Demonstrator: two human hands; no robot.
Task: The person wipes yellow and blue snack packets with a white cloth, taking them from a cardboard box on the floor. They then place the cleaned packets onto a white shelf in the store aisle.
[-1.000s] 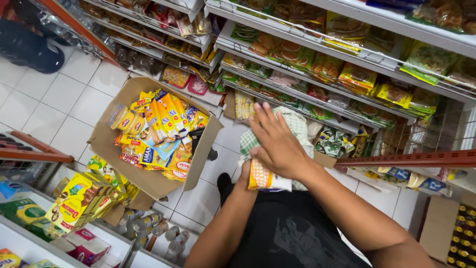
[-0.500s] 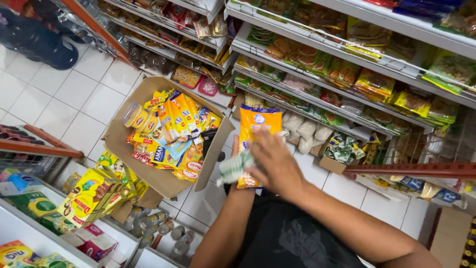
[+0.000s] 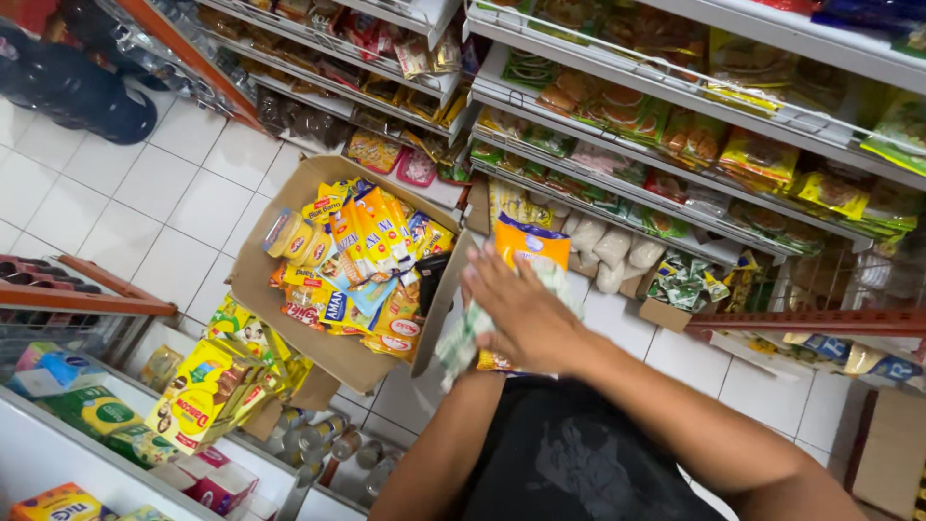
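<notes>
Both hands are together at chest height: our right hand (image 3: 526,314) lies flat, fingers spread, pressing a green-and-white cloth (image 3: 463,338) against an orange snack packet (image 3: 529,253). Our left hand is hidden beneath the packet, so we cannot tell its grip. Just left of the packet sits an open cardboard box (image 3: 280,304) on the white tiled floor (image 3: 145,203), stuffed with yellow and blue sachets (image 3: 362,256). Stocked shelves (image 3: 675,145) rise ahead.
</notes>
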